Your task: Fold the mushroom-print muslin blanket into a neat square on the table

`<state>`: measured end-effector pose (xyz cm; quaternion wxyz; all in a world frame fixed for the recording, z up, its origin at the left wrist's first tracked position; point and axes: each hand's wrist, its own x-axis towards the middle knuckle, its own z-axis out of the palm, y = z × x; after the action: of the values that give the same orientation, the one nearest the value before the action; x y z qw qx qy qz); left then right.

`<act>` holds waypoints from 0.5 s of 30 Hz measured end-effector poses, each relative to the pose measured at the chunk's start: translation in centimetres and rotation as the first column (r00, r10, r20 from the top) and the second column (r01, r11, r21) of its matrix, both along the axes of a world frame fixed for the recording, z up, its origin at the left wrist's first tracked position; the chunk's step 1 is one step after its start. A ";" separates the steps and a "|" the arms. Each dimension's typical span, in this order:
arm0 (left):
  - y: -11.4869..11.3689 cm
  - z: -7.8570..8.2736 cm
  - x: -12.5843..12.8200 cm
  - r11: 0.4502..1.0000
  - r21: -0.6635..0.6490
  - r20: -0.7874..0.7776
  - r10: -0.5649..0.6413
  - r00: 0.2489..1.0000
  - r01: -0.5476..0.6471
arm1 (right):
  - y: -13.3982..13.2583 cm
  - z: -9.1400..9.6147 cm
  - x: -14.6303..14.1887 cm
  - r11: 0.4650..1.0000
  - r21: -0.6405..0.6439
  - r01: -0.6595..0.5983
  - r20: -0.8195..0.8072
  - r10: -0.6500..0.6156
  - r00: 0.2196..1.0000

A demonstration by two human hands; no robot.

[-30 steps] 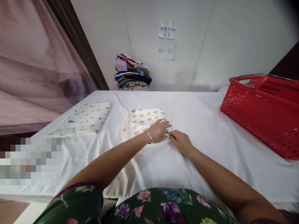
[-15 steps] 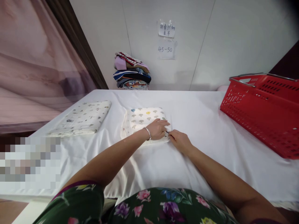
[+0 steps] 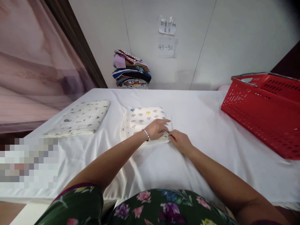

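Note:
A folded white cloth (image 3: 140, 118) printed with grey, blue and yellow mushrooms lies on the white-covered table in front of me. My left hand (image 3: 156, 129), with a silver bracelet at its wrist, rests over the cloth's near right part. Its index finger points out to the right, while the other fingers curl at the folded edge. My right hand (image 3: 181, 141) pinches the cloth's near right corner, where several layers show. Both hands are close together, and the left one hides part of the print.
Another folded white patterned cloth (image 3: 81, 117) lies on the left of the table (image 3: 199, 125). A red plastic basket (image 3: 262, 115) with metal handles stands at the right. Behind the table is a stack of folded fabrics (image 3: 132, 70). Paper signs (image 3: 167, 47) hang on the wall.
The fingers of my left hand have drawn in from lying flat to curling at the folded edge, index still out. My right hand keeps its pinch on the corner.

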<state>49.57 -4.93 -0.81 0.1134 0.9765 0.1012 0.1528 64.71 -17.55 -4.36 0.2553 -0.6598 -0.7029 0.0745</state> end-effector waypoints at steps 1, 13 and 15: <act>0.0 -0.1 -0.1 1.000 -0.025 0.040 0.001 0.999 0.000 | 0.0 0.0 0.0 1.000 -0.001 0.001 -0.003 -0.001 1.000; -1.2 -0.2 -0.6 0.986 0.161 0.041 -0.052 0.998 0.044 | 0.1 -0.2 0.1 1.000 0.010 0.009 -0.059 -0.009 0.998; -1.3 -0.2 -0.8 0.984 0.170 0.034 -0.052 0.998 0.046 | 0.1 -0.2 0.1 1.000 0.009 0.011 -0.064 -0.010 0.998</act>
<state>48.75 -6.24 -1.00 0.0359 0.9817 0.0616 0.1765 64.84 -17.40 -4.58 0.2813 -0.6594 -0.6912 0.0908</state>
